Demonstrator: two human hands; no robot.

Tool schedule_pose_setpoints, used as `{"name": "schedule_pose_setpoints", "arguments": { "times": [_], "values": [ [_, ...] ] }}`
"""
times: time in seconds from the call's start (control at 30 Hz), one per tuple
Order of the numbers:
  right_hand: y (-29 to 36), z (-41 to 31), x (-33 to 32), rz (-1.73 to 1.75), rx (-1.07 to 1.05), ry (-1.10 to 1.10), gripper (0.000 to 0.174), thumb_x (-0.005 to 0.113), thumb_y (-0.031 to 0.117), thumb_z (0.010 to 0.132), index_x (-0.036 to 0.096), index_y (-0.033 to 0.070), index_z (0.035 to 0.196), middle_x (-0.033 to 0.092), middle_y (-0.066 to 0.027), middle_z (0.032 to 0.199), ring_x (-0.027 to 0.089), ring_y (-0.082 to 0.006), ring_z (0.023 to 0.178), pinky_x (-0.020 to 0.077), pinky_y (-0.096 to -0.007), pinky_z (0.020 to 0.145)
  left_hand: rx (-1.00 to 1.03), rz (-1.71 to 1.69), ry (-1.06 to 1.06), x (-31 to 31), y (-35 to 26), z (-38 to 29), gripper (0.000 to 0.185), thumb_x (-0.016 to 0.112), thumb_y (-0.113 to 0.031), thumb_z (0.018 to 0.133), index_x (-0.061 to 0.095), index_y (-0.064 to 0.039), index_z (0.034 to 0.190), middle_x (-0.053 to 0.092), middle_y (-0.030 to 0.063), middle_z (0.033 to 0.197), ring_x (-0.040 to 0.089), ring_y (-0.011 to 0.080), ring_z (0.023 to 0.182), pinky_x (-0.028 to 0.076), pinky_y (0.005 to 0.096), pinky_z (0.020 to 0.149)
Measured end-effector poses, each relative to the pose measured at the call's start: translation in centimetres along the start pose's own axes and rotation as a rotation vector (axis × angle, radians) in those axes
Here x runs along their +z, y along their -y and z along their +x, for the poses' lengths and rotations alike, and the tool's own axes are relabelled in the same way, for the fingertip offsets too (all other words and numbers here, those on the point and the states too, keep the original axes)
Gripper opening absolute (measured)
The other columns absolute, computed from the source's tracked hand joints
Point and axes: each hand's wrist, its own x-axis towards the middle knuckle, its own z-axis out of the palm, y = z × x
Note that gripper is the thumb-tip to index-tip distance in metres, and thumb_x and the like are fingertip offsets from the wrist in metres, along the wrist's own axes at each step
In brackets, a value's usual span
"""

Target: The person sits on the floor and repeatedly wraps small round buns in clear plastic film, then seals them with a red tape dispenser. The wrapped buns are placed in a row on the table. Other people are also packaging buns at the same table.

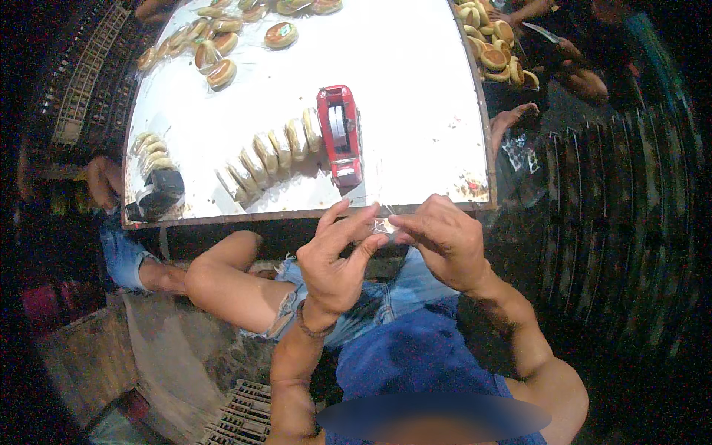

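My left hand and my right hand meet over my lap at the table's near edge. Between their fingertips they pinch a small piece of clear plastic film; whether it wraps anything cannot be told. Just beyond stands a red tape dispenser with a roll of tape in it. Leaning against its left side, a curved row of wrapped round pastries stands on edge on the white tabletop.
More wrapped pastries lie at the far left, with a black tape dispenser beside another short row. At right, another person's hand holds a knife near piled pastries. A person's knee is at left.
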Motion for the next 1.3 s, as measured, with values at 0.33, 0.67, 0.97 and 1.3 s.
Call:
{"name": "schedule_pose_setpoints", "arguments": {
  "times": [0.33,0.67,0.97,1.3],
  "values": [
    [-0.5,1.0,0.4,0.193,0.261,-0.073,0.03,0.08,-0.002,0.076,0.077,0.008,0.104,0.066,-0.0068,0.083,0.062,-0.0184,0.074,0.0497,-0.0301,0.063,-0.255,-0.289,-0.056,1.0,0.9,2.2,0.016,0.078,-0.002,0.085,0.072,0.004,0.098,0.076,0.0129,0.1,0.074,0.0205,0.094,0.049,0.0449,0.105],
    [-3.9,5.3,4.5,-0.074,-0.13,-0.26,0.028,0.082,0.002,0.069,0.08,0.014,0.095,0.062,-0.0061,0.089,0.06,-0.0226,0.082,0.0498,-0.0336,0.066,0.305,0.38,-0.103,-1.7,2.7,5.4,0.026,0.084,-0.004,0.071,0.078,-0.008,0.096,0.064,0.012,0.099,0.064,0.0311,0.103,0.053,0.0398,0.085],
    [-7.1,5.4,6.9,0.043,-0.031,-0.162,0.024,0.087,0.008,0.071,0.077,0.009,0.093,0.063,-0.0012,0.074,0.063,-0.0191,0.079,0.0508,-0.0312,0.066,0.245,0.442,-0.132,-1.9,7.6,5.5,0.014,0.081,-0.014,0.079,0.078,-0.006,0.09,0.065,0.0152,0.111,0.062,0.032,0.112,0.048,0.043,0.1],
    [-7.9,5.9,6.7,0.562,0.367,0.126,0.03,0.074,0.018,0.093,0.071,0.003,0.119,0.056,-0.0143,0.131,0.066,-0.0163,0.091,0.0584,-0.0277,0.068,0.149,0.188,-0.24,-1.2,8.6,5.5,0.02,0.075,-0.013,0.087,0.072,-0.003,0.104,0.06,0.0136,0.116,0.059,0.0291,0.113,0.048,0.04,0.098]
  ]
}}
